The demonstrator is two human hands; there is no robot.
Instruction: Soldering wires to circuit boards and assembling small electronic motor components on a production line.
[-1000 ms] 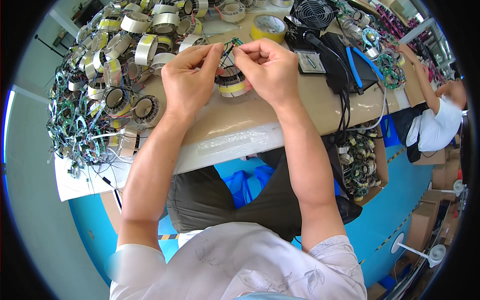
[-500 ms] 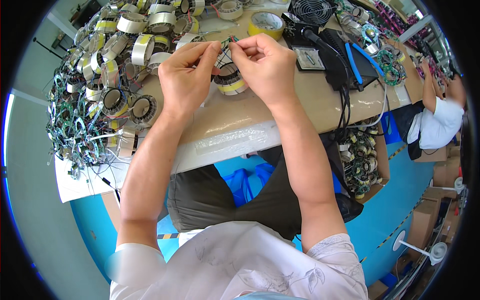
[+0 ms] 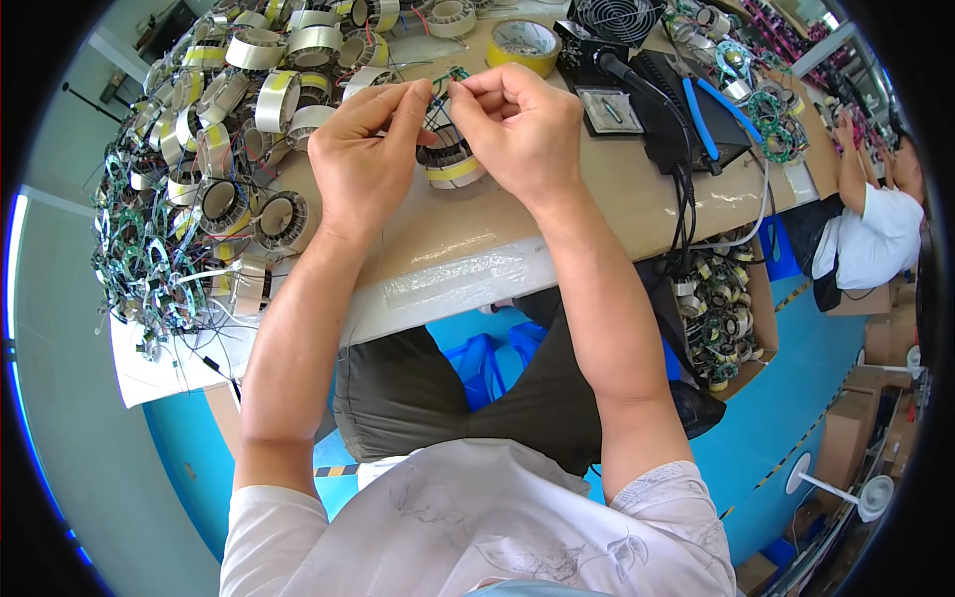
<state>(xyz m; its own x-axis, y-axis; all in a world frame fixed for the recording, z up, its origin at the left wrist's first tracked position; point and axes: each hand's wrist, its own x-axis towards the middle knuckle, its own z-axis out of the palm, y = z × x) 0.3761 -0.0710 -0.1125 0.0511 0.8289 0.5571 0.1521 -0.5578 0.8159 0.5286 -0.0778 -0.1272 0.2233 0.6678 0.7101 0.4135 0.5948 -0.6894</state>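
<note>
My left hand point(image 3: 366, 159) and my right hand point(image 3: 519, 127) are raised close together over the wooden workbench point(image 3: 557, 214). Both pinch the thin green and red lead wires point(image 3: 445, 82) of a ring-shaped coil point(image 3: 450, 164) wrapped in yellow and silver tape. The coil sits between and just under my fingers, partly hidden by them. The fingertips of both hands are closed on the wires.
A large heap of similar taped coils point(image 3: 214, 149) with tangled wires covers the bench's left side. A roll of yellow tape point(image 3: 523, 44), a black device with a small fan point(image 3: 637, 50) and blue-handled pliers point(image 3: 708, 119) lie at the back. A box of coils point(image 3: 721, 318) stands below right. Another person point(image 3: 875, 219) works at far right.
Both hands have stayed on the coil's wires, with small finger movements. The view has shifted slightly.
</note>
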